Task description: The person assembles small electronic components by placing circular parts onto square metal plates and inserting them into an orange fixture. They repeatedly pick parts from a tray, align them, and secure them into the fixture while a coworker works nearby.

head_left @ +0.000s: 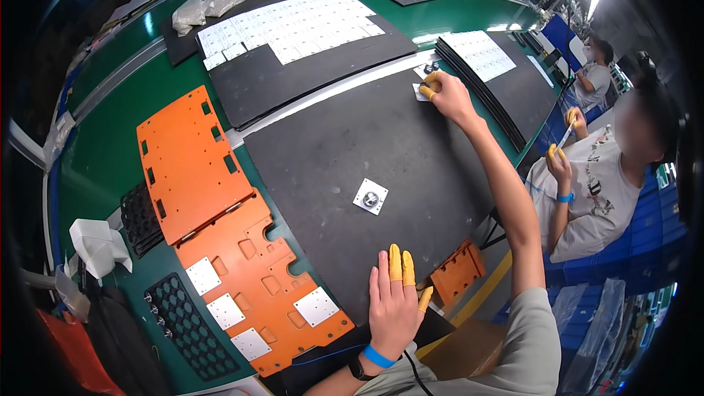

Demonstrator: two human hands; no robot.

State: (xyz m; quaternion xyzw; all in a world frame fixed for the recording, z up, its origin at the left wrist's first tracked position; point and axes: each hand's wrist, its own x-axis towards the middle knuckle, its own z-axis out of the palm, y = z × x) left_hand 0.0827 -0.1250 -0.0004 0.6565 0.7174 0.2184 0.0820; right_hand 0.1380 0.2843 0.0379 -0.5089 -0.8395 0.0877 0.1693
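An orange hinged fixture [220,249] carries four white plates [315,306]; nearby lies a black tray [192,328] of round holes. Mid-mat [330,139] on the green counter [95,169], a white square [372,196] bears a silver part. The left hand's [394,314] fingers extend; the right hand's [449,97] narrow at another square [421,92], grip unclear. A co-worker [598,176] is at right.

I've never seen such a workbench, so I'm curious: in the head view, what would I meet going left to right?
Crumpled white piece, upper orange panel, small white square plate near the picture's centre, the person's right hand, the nearer co-worker.
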